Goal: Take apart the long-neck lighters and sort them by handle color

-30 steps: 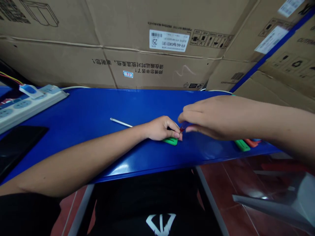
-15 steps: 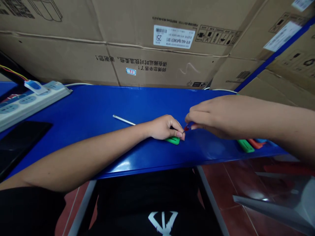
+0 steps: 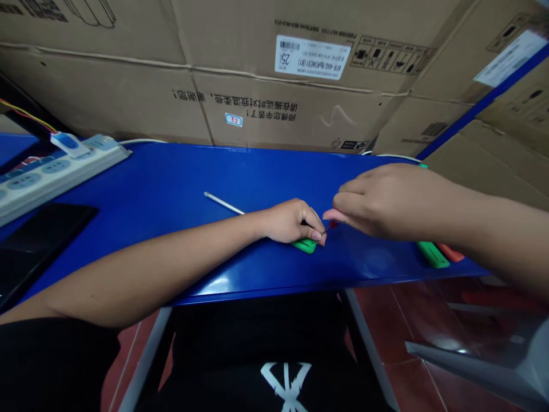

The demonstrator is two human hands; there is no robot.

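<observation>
While my left hand (image 3: 292, 222) clamps the green plastic piece (image 3: 305, 246), my right hand (image 3: 386, 201) pinches a small red-tipped tool (image 3: 331, 226) just above it; steady fingertips matter here.

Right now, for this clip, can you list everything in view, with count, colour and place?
Cardboard cartons: several, brown, stacked behind the bench.
Bench top: one, glossy blue, across the middle of the view.
Power strip: one, white, at the bench's left end.
Flat black panel: one, black, near the bench's left edge.
Metal rod: one, silver, on the bench, beside the left forearm.
Green handle: one, green, under the left hand.
Small red item: one, red, between the hands.
Second green handle: one, green, on the bench, right of the hands.
Orange handle: one, orange, beside it.
Floor tiles: many, red-brown, below the bench.
Shirt: one, black with a white mark, at the bottom.
Left hand: one, on the green handle.
Right hand: one, at the small red item.
</observation>
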